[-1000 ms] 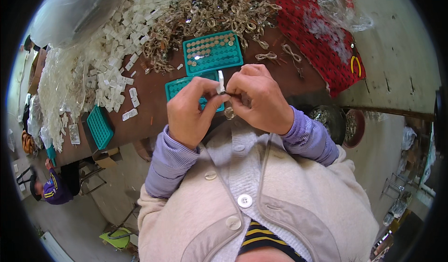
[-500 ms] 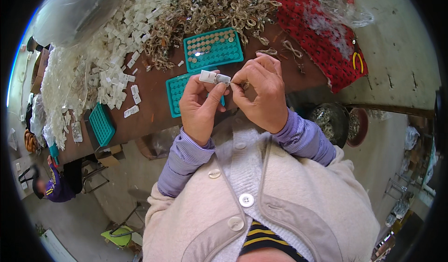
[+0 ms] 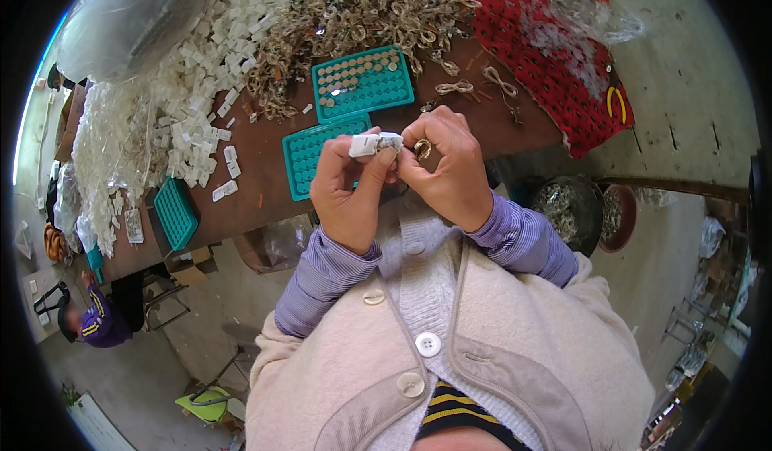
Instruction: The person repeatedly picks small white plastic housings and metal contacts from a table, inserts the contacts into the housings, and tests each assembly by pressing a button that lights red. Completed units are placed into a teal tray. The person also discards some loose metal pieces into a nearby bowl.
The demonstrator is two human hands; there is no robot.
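Observation:
A small white plastic case is gripped between the thumb and fingers of my left hand. Its right end looks translucent, with small parts inside that are too fine to make out. My right hand pinches at that end, fingertips pressed together and touching it. A coiled clear-and-gold wire shows in the curl of the right fingers. Just beyond the hands lies a turquoise tray of round cells, partly filled with coin-like discs. Another turquoise tray sits nearer, partly behind my left hand.
White plastic pieces are heaped at the far left, beside a tangled pile of wire coils. Red patterned cloth and yellow-handled pliers lie right. A black bucket stands below the table edge. A person in purple is at left.
Both hands have shifted slightly, the right fingers closing in over the case's end. The case has levelled out, and the wire coil in my right hand shows more clearly.

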